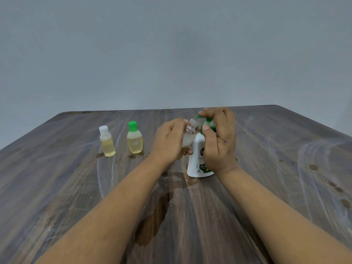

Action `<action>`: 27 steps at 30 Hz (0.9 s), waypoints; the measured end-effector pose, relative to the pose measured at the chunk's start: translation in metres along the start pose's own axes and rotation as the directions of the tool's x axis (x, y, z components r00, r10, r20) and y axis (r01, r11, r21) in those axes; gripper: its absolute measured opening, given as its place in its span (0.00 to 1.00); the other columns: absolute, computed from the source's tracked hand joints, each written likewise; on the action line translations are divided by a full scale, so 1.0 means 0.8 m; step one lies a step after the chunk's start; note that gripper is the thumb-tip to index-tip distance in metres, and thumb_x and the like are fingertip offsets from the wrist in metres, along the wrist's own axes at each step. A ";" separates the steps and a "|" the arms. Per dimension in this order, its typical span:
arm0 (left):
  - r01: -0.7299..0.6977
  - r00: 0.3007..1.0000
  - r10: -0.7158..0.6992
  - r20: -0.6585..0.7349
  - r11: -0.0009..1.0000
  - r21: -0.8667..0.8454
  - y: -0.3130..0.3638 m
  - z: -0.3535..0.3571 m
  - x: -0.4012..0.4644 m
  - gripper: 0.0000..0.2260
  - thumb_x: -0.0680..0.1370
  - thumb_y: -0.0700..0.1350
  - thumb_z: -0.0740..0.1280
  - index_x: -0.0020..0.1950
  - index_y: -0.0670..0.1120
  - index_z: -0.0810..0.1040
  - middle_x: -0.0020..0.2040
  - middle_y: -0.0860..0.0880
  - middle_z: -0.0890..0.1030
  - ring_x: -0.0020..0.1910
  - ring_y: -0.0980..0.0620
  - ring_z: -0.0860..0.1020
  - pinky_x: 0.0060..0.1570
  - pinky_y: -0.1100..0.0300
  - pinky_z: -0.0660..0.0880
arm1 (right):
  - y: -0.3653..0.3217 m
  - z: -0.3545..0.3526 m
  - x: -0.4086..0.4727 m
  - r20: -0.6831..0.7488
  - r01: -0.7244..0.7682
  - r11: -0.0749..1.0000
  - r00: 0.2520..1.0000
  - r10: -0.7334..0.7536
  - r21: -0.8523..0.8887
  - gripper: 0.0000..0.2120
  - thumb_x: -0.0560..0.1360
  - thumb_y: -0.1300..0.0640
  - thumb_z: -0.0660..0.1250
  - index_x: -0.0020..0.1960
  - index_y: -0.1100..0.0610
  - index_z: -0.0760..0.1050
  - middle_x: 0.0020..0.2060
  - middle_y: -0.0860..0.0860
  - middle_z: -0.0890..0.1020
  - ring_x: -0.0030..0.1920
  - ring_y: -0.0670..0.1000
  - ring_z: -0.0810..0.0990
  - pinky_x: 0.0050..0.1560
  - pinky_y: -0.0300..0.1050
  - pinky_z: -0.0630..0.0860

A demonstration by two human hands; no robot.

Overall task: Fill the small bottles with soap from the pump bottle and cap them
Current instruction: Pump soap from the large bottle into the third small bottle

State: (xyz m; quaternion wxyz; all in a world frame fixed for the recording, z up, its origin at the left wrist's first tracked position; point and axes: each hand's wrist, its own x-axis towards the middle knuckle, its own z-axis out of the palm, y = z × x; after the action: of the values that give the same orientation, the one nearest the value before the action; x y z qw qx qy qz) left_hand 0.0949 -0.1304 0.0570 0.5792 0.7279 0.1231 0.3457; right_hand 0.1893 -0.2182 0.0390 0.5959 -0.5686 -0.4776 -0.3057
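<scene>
Two small btls done: white-capped bottle (107, 142) and green-capped bottle (134, 139), filled, capped, at 10 o'clock. Left hand (168, 141) grips uncapped bottle (188, 137) tilted at nozzle; right hand (219, 138) curled on pump bottle (198, 161) head, table ctr. Fill and cap outstanding.

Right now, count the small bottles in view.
3. White-capped bottle stands far left, green-capped bottle beside it, and an uncapped bottle is tilted in the left hand at the pump.
</scene>
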 end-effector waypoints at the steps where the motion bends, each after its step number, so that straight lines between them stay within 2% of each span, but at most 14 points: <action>1: -0.001 1.000 0.001 0.000 1.000 0.006 0.000 0.000 0.000 0.17 0.83 0.43 0.56 0.49 0.32 0.78 0.44 0.29 0.77 0.30 0.40 0.78 0.29 0.56 0.75 | 0.000 -0.001 0.000 0.003 0.012 1.000 1.000 -0.012 0.009 0.16 0.74 0.56 0.56 0.52 0.64 0.77 0.49 0.54 0.76 0.51 0.56 0.75 0.51 0.44 0.71; 4: 0.000 1.000 0.000 -0.004 1.000 0.016 0.001 0.000 -0.001 0.17 0.83 0.43 0.56 0.49 0.32 0.78 0.44 0.29 0.77 0.30 0.41 0.78 0.30 0.55 0.75 | 0.001 -0.002 0.001 0.006 0.029 1.000 1.000 -0.029 0.009 0.16 0.74 0.57 0.56 0.53 0.64 0.78 0.50 0.53 0.76 0.51 0.55 0.75 0.51 0.47 0.73; 11: -0.003 1.000 0.003 0.003 1.000 -0.009 0.003 0.001 -0.002 0.16 0.83 0.43 0.56 0.44 0.36 0.79 0.44 0.29 0.77 0.31 0.41 0.77 0.27 0.58 0.75 | 0.002 0.002 0.005 -0.044 -0.008 1.000 0.999 0.007 -0.017 0.13 0.75 0.56 0.59 0.43 0.63 0.78 0.42 0.52 0.76 0.45 0.55 0.76 0.44 0.53 0.74; 15: -0.012 1.000 0.012 0.005 1.000 -0.008 0.001 0.000 -0.001 0.16 0.82 0.44 0.56 0.45 0.35 0.78 0.44 0.29 0.77 0.32 0.40 0.78 0.28 0.57 0.76 | 0.002 -0.001 0.001 -0.001 0.050 0.998 0.999 -0.050 -0.032 0.18 0.77 0.52 0.57 0.50 0.64 0.78 0.47 0.55 0.77 0.49 0.56 0.75 0.48 0.48 0.73; 18: -0.024 1.000 0.024 0.009 1.000 -0.002 -0.001 0.000 0.000 0.17 0.82 0.44 0.56 0.46 0.34 0.78 0.43 0.29 0.77 0.31 0.41 0.77 0.28 0.57 0.76 | 0.003 -0.004 -0.001 0.006 0.055 0.998 0.998 -0.055 -0.008 0.19 0.77 0.52 0.55 0.54 0.64 0.77 0.51 0.53 0.76 0.52 0.56 0.75 0.52 0.47 0.72; 22: -0.022 1.000 0.022 0.010 1.000 -0.009 -0.001 0.001 0.000 0.19 0.78 0.49 0.57 0.47 0.33 0.78 0.42 0.29 0.77 0.30 0.41 0.78 0.28 0.57 0.75 | 0.003 -0.001 0.002 -0.028 0.032 0.999 0.999 -0.032 -0.002 0.17 0.77 0.54 0.56 0.48 0.64 0.78 0.46 0.51 0.77 0.49 0.54 0.76 0.50 0.45 0.72; 27: -0.027 1.000 0.027 0.013 1.000 0.000 -0.002 0.000 0.000 0.18 0.82 0.45 0.57 0.46 0.32 0.77 0.43 0.28 0.76 0.30 0.42 0.77 0.27 0.57 0.75 | 0.003 0.002 0.004 -0.048 -0.002 1.000 0.999 0.001 -0.014 0.15 0.76 0.55 0.57 0.44 0.63 0.79 0.42 0.53 0.77 0.46 0.56 0.77 0.46 0.49 0.74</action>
State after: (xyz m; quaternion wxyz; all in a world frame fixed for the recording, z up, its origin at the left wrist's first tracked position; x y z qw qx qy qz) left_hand 0.0951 -0.1297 0.0555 0.5754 0.7317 0.1095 0.3486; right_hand 0.1925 -0.2158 0.0408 0.6033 -0.5657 -0.4605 -0.3223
